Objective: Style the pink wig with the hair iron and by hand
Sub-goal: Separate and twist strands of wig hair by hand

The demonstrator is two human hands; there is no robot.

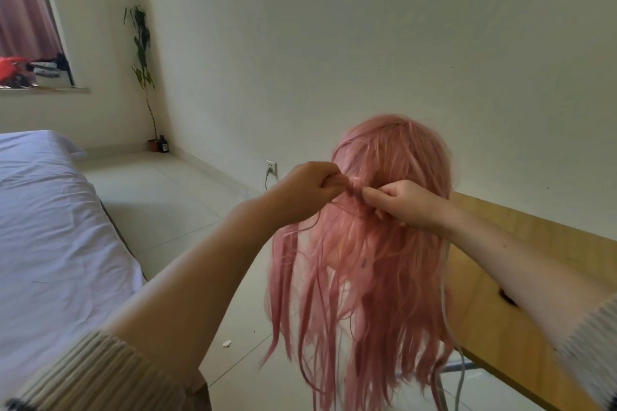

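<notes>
The long pink wig (pixel 374 260) stands upright at the corner of a wooden table, its strands hanging down past the table edge. My left hand (pixel 305 188) grips a gathered lock at the wig's back, fingers curled round it. My right hand (pixel 400 203) pinches a strand of the same twisted lock right beside it, the two hands nearly touching. The hair iron is not in view; only a thin grey cord (pixel 449 317) hangs down along the wig's right side.
The wooden table (pixel 534 243) runs along the wall on the right. A bed with a white sheet (pixel 50 227) fills the left. A wall socket (pixel 271 167) with a plug sits low behind the hands. A potted plant (pixel 143 60) stands in the far corner.
</notes>
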